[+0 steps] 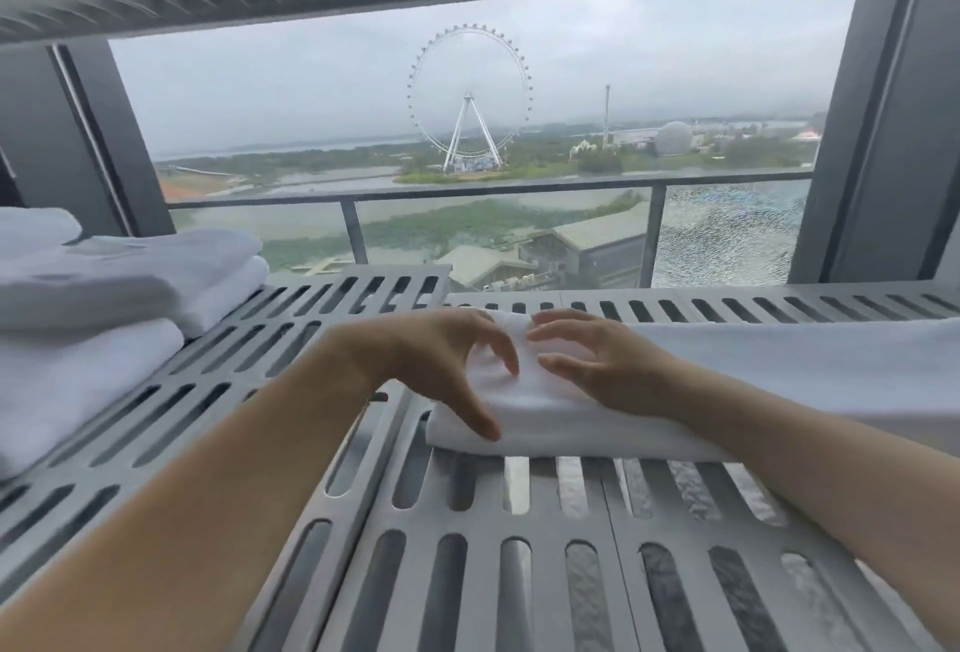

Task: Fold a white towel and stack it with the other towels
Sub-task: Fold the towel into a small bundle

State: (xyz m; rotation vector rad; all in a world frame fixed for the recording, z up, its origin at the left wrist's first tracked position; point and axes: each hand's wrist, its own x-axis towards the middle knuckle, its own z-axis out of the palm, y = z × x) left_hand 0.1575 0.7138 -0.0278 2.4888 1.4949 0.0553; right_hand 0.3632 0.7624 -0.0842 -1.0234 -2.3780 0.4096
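On the slotted grey table (467, 521), the white towel (545, 407) lies partly folded, its unfolded length trailing right. The left hand (441, 360) and right hand (597, 365) hover over the fold, fingers spread and curled, gripping nothing. Released, the layers may spring apart. The towel stack (114, 298) waits far left.

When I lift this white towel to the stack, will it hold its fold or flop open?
The white towel probably flops: soft layered cloth, its long end trailing right. It looks light. On the slotted metal shelf edges could snag, so both hands, left hand and right hand, should support it underneath.
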